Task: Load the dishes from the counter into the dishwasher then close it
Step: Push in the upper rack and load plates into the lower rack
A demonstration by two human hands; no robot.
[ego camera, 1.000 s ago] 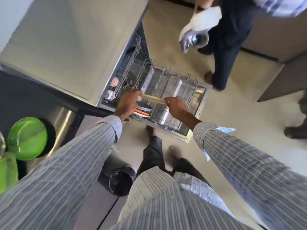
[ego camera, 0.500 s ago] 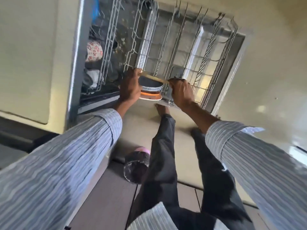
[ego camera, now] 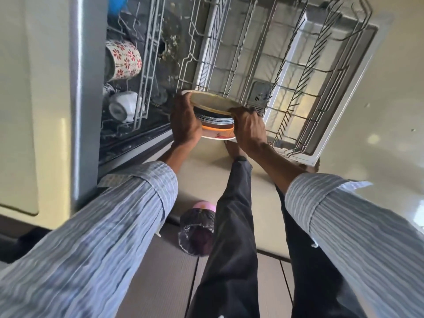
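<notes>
I hold a stack of plates [ego camera: 214, 115] between both hands, just over the near edge of the pulled-out lower rack [ego camera: 286, 72] of the open dishwasher. The top plate is cream, dark plates lie under it, and an orange-rimmed white one is at the bottom. My left hand [ego camera: 184, 121] grips the stack's left side. On the right side my right hand [ego camera: 249, 127] curls over the rim. The upper rack [ego camera: 146, 72] inside holds a red-flowered mug [ego camera: 124, 59] and white cups [ego camera: 122, 105].
The dishwasher door [ego camera: 339, 92] lies open under the rack. A counter [ego camera: 34, 88] runs along the left. A black-lined bin [ego camera: 197, 232] stands by my legs on the floor.
I have bent down closer to the dishwasher, so the rack fills the view. The plate stack stays gripped in both hands and has come lower, to the rack's near edge.
</notes>
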